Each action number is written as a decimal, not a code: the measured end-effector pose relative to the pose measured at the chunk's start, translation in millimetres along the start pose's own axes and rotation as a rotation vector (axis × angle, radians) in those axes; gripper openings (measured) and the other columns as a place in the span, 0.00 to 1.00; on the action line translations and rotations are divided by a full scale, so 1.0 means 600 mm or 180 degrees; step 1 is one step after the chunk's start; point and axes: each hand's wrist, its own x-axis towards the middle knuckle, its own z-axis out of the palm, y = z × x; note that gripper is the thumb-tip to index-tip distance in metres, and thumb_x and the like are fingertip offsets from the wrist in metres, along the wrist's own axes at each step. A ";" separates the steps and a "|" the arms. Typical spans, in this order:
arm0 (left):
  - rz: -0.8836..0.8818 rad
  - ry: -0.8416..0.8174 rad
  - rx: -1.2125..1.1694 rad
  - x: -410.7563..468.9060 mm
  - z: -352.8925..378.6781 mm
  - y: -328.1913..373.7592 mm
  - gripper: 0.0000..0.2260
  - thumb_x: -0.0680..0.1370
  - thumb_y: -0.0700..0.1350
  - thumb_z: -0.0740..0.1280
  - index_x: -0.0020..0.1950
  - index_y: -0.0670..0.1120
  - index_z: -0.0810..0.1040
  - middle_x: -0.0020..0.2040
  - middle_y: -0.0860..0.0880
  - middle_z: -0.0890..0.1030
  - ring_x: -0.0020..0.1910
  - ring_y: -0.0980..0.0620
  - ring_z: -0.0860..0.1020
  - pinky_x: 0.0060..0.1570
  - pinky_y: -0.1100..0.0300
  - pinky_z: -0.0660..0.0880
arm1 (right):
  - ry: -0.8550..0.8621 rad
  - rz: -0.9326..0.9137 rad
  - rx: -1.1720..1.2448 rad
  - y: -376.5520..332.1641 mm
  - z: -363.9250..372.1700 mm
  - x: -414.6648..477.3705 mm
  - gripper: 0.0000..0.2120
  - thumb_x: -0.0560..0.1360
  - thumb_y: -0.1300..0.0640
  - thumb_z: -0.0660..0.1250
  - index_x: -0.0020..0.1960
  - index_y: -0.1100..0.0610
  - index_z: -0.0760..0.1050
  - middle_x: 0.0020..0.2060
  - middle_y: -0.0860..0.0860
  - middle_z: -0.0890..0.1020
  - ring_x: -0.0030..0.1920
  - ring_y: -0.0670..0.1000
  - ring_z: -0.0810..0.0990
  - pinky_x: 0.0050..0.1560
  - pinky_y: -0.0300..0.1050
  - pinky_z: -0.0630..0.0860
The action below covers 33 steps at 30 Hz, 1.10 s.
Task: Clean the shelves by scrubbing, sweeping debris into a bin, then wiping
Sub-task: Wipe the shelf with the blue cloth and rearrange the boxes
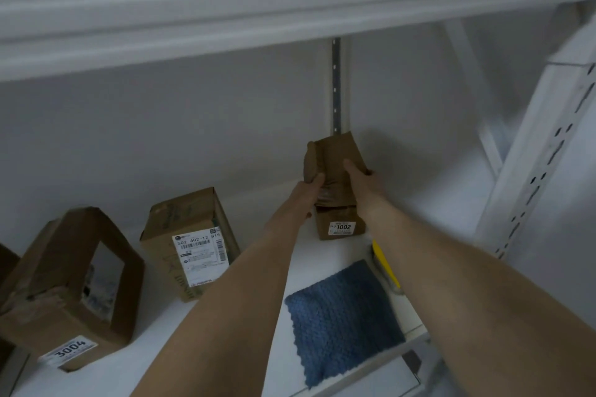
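Note:
A small brown cardboard box (335,158) labelled 1002 stands at the back of the white shelf (258,332), against the rear wall. My left hand (304,195) grips its left side and my right hand (364,179) grips its right side, thumb laid on the front face. A folded blue knitted cloth (342,319) lies on the shelf near the front edge, between my forearms. A yellow-handled tool (385,264) lies just right of the cloth, mostly hidden by my right forearm.
A labelled cardboard box (190,242) stands at the middle left. A torn box (74,284) labelled 3004 with a cut-out window sits at the far left. The upper shelf (258,10) hangs low overhead. A white perforated upright (545,151) rises at the right.

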 end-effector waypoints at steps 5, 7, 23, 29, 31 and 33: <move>-0.0172 -0.0171 -0.0441 -0.003 0.012 -0.003 0.26 0.80 0.58 0.56 0.71 0.41 0.66 0.66 0.41 0.74 0.62 0.43 0.74 0.48 0.57 0.72 | -0.0170 -0.0089 0.0179 0.010 0.006 -0.001 0.36 0.66 0.37 0.71 0.67 0.57 0.71 0.57 0.54 0.80 0.51 0.55 0.81 0.53 0.49 0.78; -0.0200 -0.0158 -0.0587 -0.003 0.012 -0.004 0.28 0.79 0.60 0.57 0.72 0.42 0.66 0.65 0.41 0.75 0.61 0.42 0.75 0.51 0.55 0.74 | -0.0223 -0.0154 0.0174 0.017 0.007 0.008 0.38 0.62 0.36 0.71 0.65 0.56 0.72 0.55 0.55 0.81 0.48 0.55 0.81 0.52 0.51 0.79; -0.0693 0.0011 -0.0777 -0.042 -0.048 -0.027 0.33 0.78 0.64 0.56 0.74 0.43 0.62 0.67 0.38 0.72 0.62 0.39 0.75 0.53 0.44 0.74 | -0.0541 -0.0016 -0.0234 0.027 0.032 -0.055 0.33 0.73 0.41 0.65 0.72 0.54 0.64 0.63 0.55 0.74 0.57 0.56 0.75 0.54 0.48 0.73; -0.0637 -0.0077 -0.0902 -0.057 -0.041 -0.028 0.31 0.78 0.63 0.58 0.73 0.43 0.63 0.64 0.38 0.74 0.60 0.39 0.76 0.58 0.42 0.74 | -0.0548 0.0034 -0.0242 0.026 0.022 -0.057 0.34 0.73 0.41 0.65 0.73 0.56 0.63 0.63 0.55 0.74 0.58 0.57 0.75 0.55 0.49 0.73; -0.0592 -0.0088 -0.0953 -0.057 -0.038 -0.026 0.30 0.78 0.62 0.58 0.73 0.43 0.64 0.64 0.39 0.75 0.59 0.40 0.77 0.58 0.43 0.75 | -0.0510 0.0024 -0.0250 0.026 0.018 -0.056 0.34 0.73 0.40 0.65 0.73 0.56 0.63 0.64 0.56 0.74 0.59 0.57 0.75 0.58 0.50 0.74; -0.0564 -0.0101 -0.0920 -0.061 -0.034 -0.025 0.29 0.79 0.62 0.57 0.72 0.43 0.64 0.64 0.39 0.75 0.59 0.40 0.76 0.54 0.47 0.76 | -0.0454 -0.0008 -0.0237 0.027 0.015 -0.055 0.34 0.73 0.40 0.65 0.73 0.56 0.63 0.64 0.56 0.74 0.60 0.57 0.75 0.60 0.51 0.73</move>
